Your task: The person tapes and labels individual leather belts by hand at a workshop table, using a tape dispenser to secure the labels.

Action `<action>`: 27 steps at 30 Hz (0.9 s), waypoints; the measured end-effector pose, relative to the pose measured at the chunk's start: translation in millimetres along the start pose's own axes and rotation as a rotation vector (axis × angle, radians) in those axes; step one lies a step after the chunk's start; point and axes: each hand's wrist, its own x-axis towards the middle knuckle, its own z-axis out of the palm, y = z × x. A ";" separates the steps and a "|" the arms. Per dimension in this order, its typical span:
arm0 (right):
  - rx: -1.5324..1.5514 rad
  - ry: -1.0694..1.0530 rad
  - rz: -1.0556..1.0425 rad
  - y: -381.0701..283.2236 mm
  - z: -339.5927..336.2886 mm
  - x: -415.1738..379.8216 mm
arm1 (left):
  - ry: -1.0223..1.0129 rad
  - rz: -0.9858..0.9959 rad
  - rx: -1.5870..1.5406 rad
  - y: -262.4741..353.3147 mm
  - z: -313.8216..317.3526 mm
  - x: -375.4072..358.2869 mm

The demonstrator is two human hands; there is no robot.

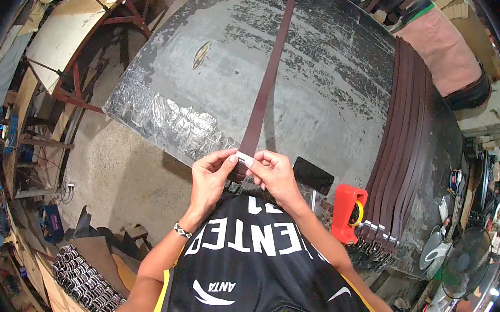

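A long dark brown leather belt runs from the far edge of the worn table towards my body. Close to its near end, a small white strip lies across it. My left hand pinches the belt and the strip's left end between thumb and fingers. On the other side, my right hand pinches the strip's right end, its thumb on top. Below my fingers the belt's end is dark and partly hidden by my hands. A red tape dispenser with a yellow-rimmed roll stands to the right.
A dark phone lies right of my right hand. Several brown belts with white bands near their ends hang along the table's right side. A fan stands right; several metal buckles fill a box lower left.
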 end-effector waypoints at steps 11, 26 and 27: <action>0.106 0.093 0.012 10.8 -5.1 4.4 | -0.018 -0.027 0.074 -3.5 -2.4 -3.2; 0.148 -0.023 0.208 15.5 -15.2 15.0 | -0.013 0.010 0.312 -3.9 -5.0 -3.4; 0.143 -0.028 0.192 17.7 -14.5 15.4 | 0.004 0.017 0.347 -1.8 -2.8 -4.0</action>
